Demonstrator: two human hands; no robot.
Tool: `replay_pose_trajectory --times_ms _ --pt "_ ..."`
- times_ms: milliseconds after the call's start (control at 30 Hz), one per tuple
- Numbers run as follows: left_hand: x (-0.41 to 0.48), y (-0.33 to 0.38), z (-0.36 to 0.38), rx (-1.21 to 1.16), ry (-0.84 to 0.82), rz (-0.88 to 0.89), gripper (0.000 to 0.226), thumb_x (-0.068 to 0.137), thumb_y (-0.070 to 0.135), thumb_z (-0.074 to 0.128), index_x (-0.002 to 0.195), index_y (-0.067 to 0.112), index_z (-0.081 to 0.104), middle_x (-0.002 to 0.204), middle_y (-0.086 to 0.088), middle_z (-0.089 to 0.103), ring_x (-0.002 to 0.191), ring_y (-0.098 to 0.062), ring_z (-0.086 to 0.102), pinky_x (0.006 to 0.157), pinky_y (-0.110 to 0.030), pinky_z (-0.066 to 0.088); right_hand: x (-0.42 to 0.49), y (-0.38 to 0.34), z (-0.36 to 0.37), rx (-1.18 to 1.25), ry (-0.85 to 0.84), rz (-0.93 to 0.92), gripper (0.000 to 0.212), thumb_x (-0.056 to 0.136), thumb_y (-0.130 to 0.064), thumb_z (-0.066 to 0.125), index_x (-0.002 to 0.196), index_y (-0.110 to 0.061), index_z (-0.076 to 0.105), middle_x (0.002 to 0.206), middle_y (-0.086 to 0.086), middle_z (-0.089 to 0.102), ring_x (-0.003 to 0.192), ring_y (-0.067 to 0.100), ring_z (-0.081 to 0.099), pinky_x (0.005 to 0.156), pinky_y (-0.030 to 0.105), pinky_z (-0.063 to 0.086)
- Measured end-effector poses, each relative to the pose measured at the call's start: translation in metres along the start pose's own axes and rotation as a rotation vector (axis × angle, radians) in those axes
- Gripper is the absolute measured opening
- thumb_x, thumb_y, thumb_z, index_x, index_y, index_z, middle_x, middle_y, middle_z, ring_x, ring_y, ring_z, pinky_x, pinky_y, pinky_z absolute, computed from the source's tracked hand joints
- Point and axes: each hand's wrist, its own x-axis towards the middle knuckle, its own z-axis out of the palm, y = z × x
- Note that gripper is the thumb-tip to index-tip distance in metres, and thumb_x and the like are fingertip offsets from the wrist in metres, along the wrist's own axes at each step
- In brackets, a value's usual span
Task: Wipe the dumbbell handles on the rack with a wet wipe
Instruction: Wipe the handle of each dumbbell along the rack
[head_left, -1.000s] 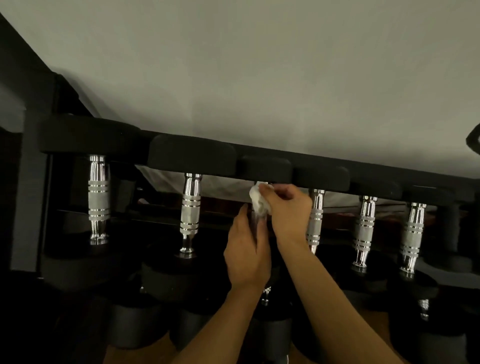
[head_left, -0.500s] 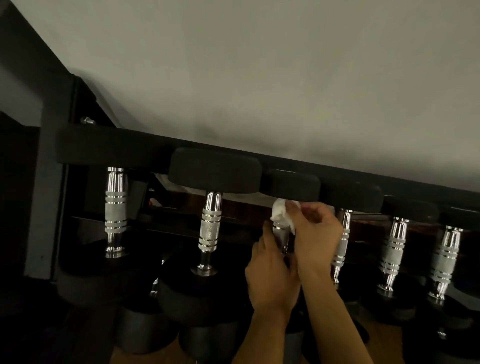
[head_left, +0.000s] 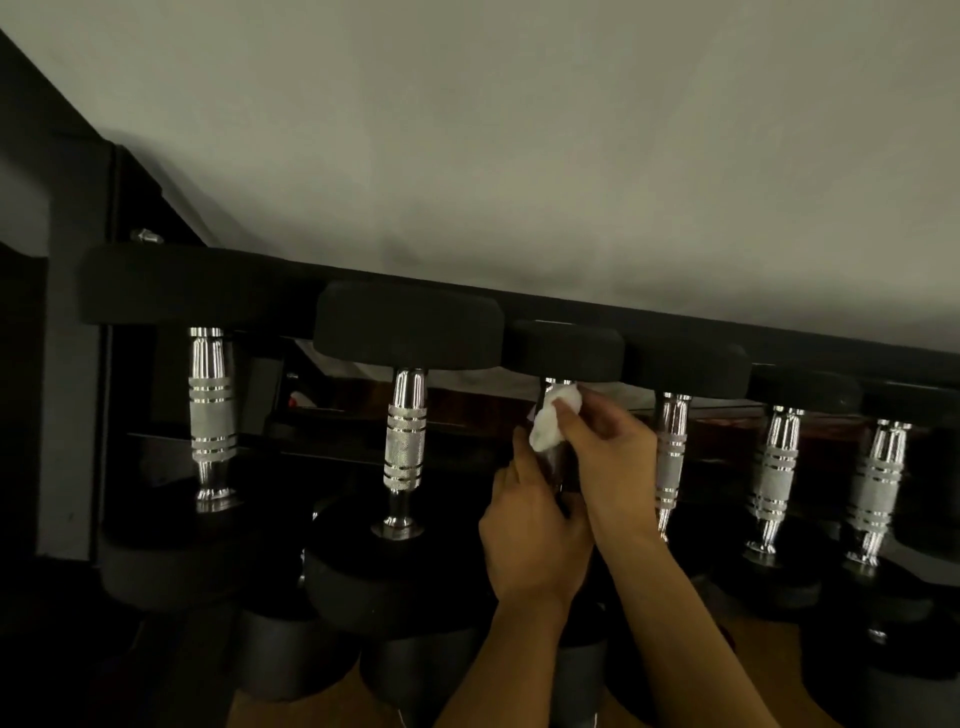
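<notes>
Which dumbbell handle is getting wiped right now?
Third handle from the left: the right hand holds the white wipe on its top, the left hand grips it below. The others are bare.

The right hand (head_left: 613, 457) has drawn the wet wipe (head_left: 550, 423) slightly down the third dumbbell handle (head_left: 557, 383), exposing its chrome top.

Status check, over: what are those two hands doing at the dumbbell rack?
Right hand pinches wet wipe at top of third handle. Left hand grips same handle lower down. Nothing in the way.
</notes>
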Motion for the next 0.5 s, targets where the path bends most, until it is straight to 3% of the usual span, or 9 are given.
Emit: replay_pose_trajectory --times_ms 167,300,400,500 --pt "0.001 0.000 0.000 -0.030 0.021 -0.006 0.078 0.088 0.046 0.058 0.151 0.024 0.017 0.127 0.001 0.055 0.114 -0.012 0.057 0.087 -0.028 0.048 -0.008 -0.002 -0.015 -0.204 -0.125 -0.122 0.019 0.085 -0.008 0.071 0.087 -0.027 0.070 0.079 -0.019 0.069 0.077 -0.009 0.067 0.066 0.006 0.050" --pt "0.000 0.003 -0.001 -0.057 0.058 0.014 0.077 0.090 0.050 0.054 0.151 0.030 0.012 0.127 0.001 0.055 0.108 -0.013 0.060 0.082 -0.031 0.052 0.010 -0.005 -0.004 -0.199 -0.041 -0.063 0.008 0.085 -0.021 0.071 0.091 -0.014 0.073 0.074 -0.015 0.067 0.067 -0.009 0.066 0.059 0.006 0.049" --pt "0.000 0.002 -0.002 -0.105 0.067 0.024 0.073 0.091 0.052 0.049 0.150 0.031 0.012 0.137 0.001 0.050 0.116 -0.015 0.057 0.085 -0.034 0.052 0.007 -0.001 0.004 -0.170 -0.020 -0.085 0.008 0.086 -0.021 0.071 0.093 -0.020 0.069 0.079 -0.017 0.066 0.072 -0.012 0.065 0.065 0.004 0.048" --pt "0.000 0.005 -0.005 -0.191 0.078 0.000 0.064 0.093 0.036 0.040 0.151 0.031 0.013 0.150 0.000 0.038 0.128 -0.019 0.048 0.091 -0.034 0.046 -0.009 0.011 -0.010 -0.200 -0.096 -0.057 0.010 0.085 -0.018 0.072 0.095 -0.019 0.070 0.082 -0.015 0.069 0.078 -0.008 0.067 0.068 0.008 0.051"
